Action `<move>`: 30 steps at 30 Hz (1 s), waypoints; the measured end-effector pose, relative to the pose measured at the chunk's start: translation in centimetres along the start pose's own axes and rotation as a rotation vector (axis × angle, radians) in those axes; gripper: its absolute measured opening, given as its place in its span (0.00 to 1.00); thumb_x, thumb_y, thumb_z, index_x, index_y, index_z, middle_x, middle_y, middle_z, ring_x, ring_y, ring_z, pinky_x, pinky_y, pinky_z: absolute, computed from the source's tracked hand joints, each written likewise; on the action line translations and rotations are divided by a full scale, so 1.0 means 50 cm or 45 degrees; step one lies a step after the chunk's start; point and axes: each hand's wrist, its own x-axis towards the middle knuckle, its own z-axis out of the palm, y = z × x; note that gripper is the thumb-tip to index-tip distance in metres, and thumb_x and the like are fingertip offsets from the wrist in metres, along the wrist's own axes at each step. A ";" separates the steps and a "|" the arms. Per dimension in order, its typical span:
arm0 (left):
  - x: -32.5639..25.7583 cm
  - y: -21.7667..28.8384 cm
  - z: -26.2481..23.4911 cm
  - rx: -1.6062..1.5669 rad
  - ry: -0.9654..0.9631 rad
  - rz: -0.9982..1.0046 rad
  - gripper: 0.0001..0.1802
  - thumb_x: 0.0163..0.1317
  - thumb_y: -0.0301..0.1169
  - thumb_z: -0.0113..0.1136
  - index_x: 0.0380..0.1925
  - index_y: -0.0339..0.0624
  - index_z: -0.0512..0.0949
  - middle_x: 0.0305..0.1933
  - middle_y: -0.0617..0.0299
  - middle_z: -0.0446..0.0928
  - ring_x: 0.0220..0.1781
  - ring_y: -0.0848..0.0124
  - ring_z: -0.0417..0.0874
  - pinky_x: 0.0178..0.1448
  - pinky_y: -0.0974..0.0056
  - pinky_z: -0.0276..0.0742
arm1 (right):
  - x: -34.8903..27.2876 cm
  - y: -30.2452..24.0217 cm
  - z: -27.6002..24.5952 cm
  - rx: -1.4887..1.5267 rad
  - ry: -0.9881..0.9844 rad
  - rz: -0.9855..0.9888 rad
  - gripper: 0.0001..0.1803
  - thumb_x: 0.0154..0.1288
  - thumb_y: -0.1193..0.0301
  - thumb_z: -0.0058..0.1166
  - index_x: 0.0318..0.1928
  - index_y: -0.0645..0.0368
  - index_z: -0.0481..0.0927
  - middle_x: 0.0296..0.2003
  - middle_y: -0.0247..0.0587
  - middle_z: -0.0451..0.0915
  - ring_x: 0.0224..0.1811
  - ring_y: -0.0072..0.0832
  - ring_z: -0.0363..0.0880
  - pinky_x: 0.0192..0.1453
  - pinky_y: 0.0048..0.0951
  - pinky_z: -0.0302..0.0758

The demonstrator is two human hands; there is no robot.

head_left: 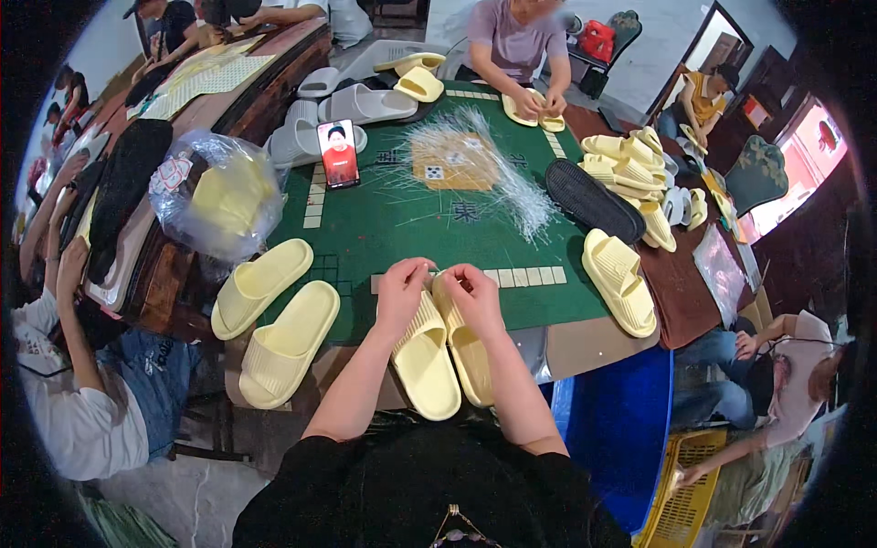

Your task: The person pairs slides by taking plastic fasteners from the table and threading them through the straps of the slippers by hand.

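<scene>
A pair of pale yellow slippers, the left slipper and the right slipper, lies side by side at the table's near edge, heels toward me. My left hand is closed in a pinch over the far end of the left one. Close beside it, my right hand pinches above the other slipper. Whatever is between the fingertips is too small to make out. Ahead lies a loose heap of thin clear plastic strands on the green table top.
Two more yellow slippers lie to my left, another to my right. A clear bag, a lit phone, grey slippers and a black sole surround the strands. A blue bin stands below right. Several people sit around.
</scene>
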 end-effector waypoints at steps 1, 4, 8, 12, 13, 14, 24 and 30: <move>0.000 -0.009 0.003 0.004 0.025 0.030 0.08 0.65 0.26 0.54 0.34 0.35 0.82 0.33 0.54 0.81 0.36 0.64 0.82 0.43 0.63 0.76 | 0.000 -0.006 0.003 -0.032 0.000 -0.024 0.06 0.65 0.72 0.56 0.37 0.63 0.81 0.26 0.32 0.80 0.25 0.15 0.73 0.30 0.21 0.71; 0.003 -0.035 -0.001 0.134 0.001 0.134 0.06 0.65 0.24 0.56 0.36 0.34 0.82 0.31 0.60 0.81 0.34 0.76 0.82 0.40 0.70 0.76 | -0.003 -0.019 0.004 -0.129 0.005 -0.031 0.07 0.64 0.72 0.57 0.37 0.63 0.81 0.26 0.35 0.80 0.24 0.17 0.74 0.30 0.22 0.72; 0.004 -0.037 0.005 0.133 -0.019 0.182 0.06 0.64 0.24 0.57 0.35 0.34 0.82 0.28 0.60 0.80 0.32 0.73 0.81 0.39 0.68 0.75 | -0.003 -0.008 0.005 -0.097 0.026 0.002 0.06 0.65 0.72 0.58 0.37 0.63 0.82 0.24 0.28 0.78 0.25 0.12 0.72 0.29 0.19 0.70; 0.000 -0.029 -0.004 0.218 0.004 0.229 0.06 0.62 0.25 0.58 0.34 0.35 0.82 0.26 0.58 0.78 0.30 0.69 0.80 0.36 0.67 0.74 | -0.007 -0.019 0.011 -0.134 0.023 -0.021 0.05 0.65 0.72 0.57 0.37 0.62 0.81 0.23 0.26 0.77 0.24 0.11 0.71 0.28 0.18 0.69; 0.000 -0.022 -0.003 0.242 -0.005 0.237 0.06 0.61 0.25 0.58 0.33 0.35 0.83 0.26 0.58 0.78 0.30 0.69 0.80 0.36 0.66 0.73 | -0.007 -0.015 0.009 -0.136 0.028 -0.020 0.05 0.65 0.72 0.57 0.37 0.62 0.81 0.23 0.26 0.77 0.24 0.11 0.71 0.28 0.18 0.69; 0.000 -0.016 -0.002 0.265 -0.013 0.244 0.06 0.61 0.25 0.58 0.33 0.36 0.83 0.26 0.58 0.78 0.30 0.68 0.80 0.36 0.66 0.73 | -0.005 -0.008 0.007 -0.135 0.036 -0.017 0.05 0.65 0.73 0.57 0.36 0.62 0.81 0.23 0.26 0.77 0.24 0.11 0.71 0.28 0.18 0.69; -0.003 -0.004 -0.002 0.455 0.027 0.504 0.04 0.56 0.24 0.59 0.28 0.37 0.81 0.26 0.56 0.77 0.32 0.57 0.77 0.39 0.57 0.72 | -0.008 -0.019 0.008 -0.182 0.045 -0.104 0.05 0.63 0.73 0.57 0.33 0.63 0.80 0.21 0.28 0.75 0.23 0.12 0.69 0.27 0.19 0.67; -0.008 -0.010 0.006 0.472 -0.037 0.509 0.03 0.56 0.24 0.58 0.28 0.35 0.80 0.26 0.54 0.77 0.33 0.54 0.77 0.40 0.55 0.73 | -0.010 -0.009 0.008 -0.229 0.048 -0.080 0.07 0.61 0.70 0.58 0.33 0.63 0.80 0.24 0.40 0.80 0.23 0.22 0.76 0.30 0.26 0.73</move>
